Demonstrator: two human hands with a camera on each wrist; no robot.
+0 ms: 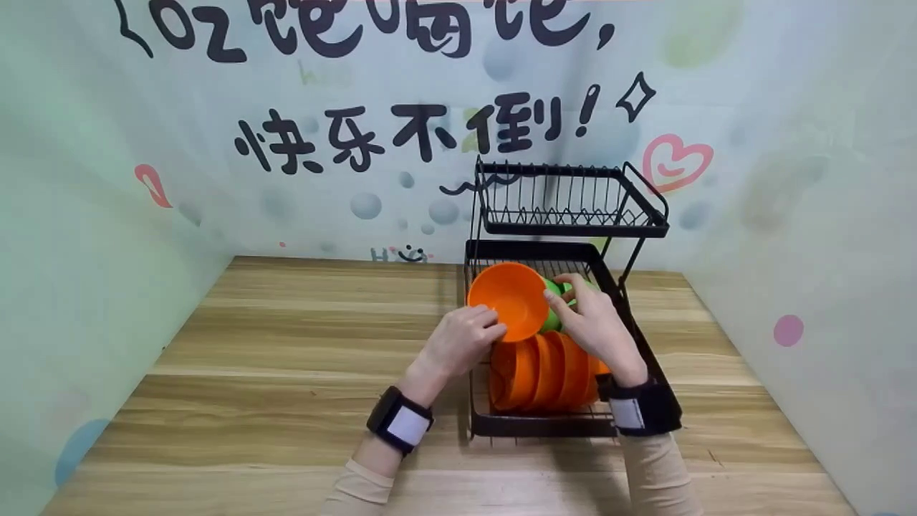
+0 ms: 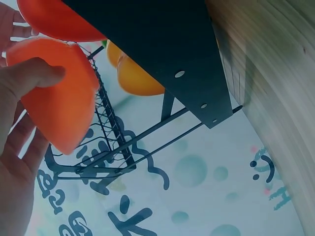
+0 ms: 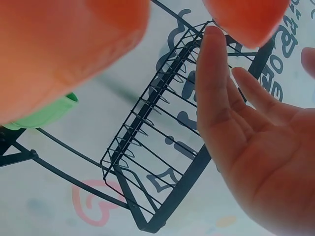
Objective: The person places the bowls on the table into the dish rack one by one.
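In the head view an orange bowl (image 1: 512,290) is tilted up over the lower tier of a black dish rack (image 1: 534,251), its inside toward the camera. My left hand (image 1: 462,337) pinches its lower left rim. The left wrist view shows that thumb pressed on the outside of the bowl (image 2: 64,98). My right hand (image 1: 598,322) is at the bowl's right edge, thumb tip right by the rim and fingers loosely extended over green dishes (image 1: 555,319). Several orange bowls (image 1: 544,373) stand on edge in a row at the front of the rack, below both hands.
Above the back of the rack runs its upper tier (image 1: 573,229), a wire basket on black legs (image 1: 630,261). A wooden tabletop (image 1: 286,358) stretches to both sides. Printed cloth walls (image 1: 365,236) stand behind and at the sides.
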